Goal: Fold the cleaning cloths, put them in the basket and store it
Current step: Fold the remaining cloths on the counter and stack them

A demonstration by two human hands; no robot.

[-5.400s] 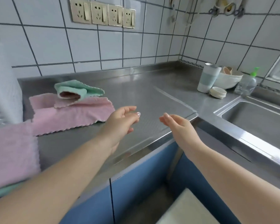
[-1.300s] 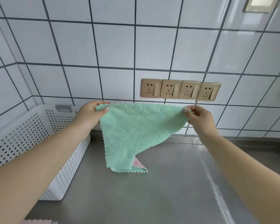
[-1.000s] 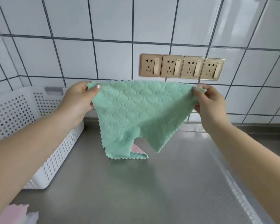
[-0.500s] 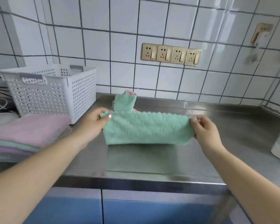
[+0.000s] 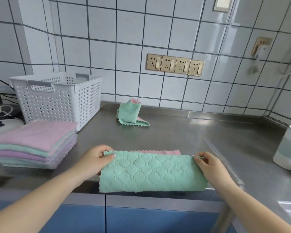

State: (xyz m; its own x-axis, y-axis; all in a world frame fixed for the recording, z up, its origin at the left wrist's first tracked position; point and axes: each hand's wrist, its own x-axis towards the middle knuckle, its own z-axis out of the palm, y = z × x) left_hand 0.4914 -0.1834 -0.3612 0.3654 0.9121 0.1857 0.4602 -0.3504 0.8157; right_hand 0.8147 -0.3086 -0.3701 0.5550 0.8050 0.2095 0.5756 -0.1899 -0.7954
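Note:
A green cleaning cloth (image 5: 151,172) with a pink underside lies folded in half at the counter's front edge. My left hand (image 5: 94,160) pinches its upper left corner and my right hand (image 5: 208,167) pinches its upper right corner. A second green and pink cloth (image 5: 129,114) lies crumpled near the back wall. A stack of several folded pink, green and purple cloths (image 5: 35,145) sits at the left. Behind the stack stands a white perforated basket (image 5: 57,98); I cannot see inside it.
The steel counter (image 5: 183,135) runs along a tiled wall with a row of gold sockets (image 5: 175,64). A pale green and white container (image 5: 289,148) stands at the right edge. Cables (image 5: 0,110) lie at the far left. Blue cabinet doors (image 5: 141,219) are below.
Both hands brought the green cloth down from the air and toward me, folding it in half onto the counter's front edge. My view tilted downward.

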